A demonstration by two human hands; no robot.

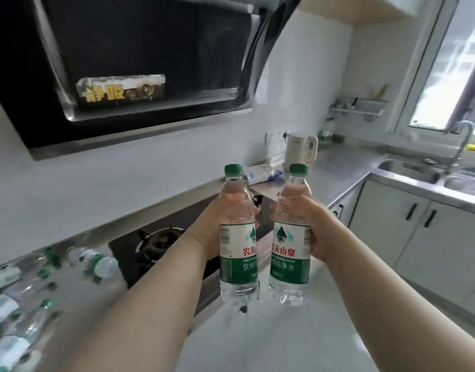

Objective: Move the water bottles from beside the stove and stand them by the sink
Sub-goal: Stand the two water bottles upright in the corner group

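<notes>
I hold two clear water bottles with green caps and green-and-white labels upright in the air, side by side. My left hand (214, 226) grips the left bottle (237, 253) around its upper body. My right hand (310, 224) grips the right bottle (290, 251) the same way. Both bottles hang over the front edge of the black gas stove (155, 245). Several more bottles (96, 261) lie on their sides on the counter left of the stove. The steel sink (408, 170) with its tap (464, 140) is far off at the right.
A black range hood (139, 63) hangs above the stove. A white kettle (300, 151) and a plastic packet (260, 174) sit on the steel counter (338, 170) between stove and sink. White cabinets (408, 224) run below. A wall rack (359, 108) and a window (456, 63) are at the right.
</notes>
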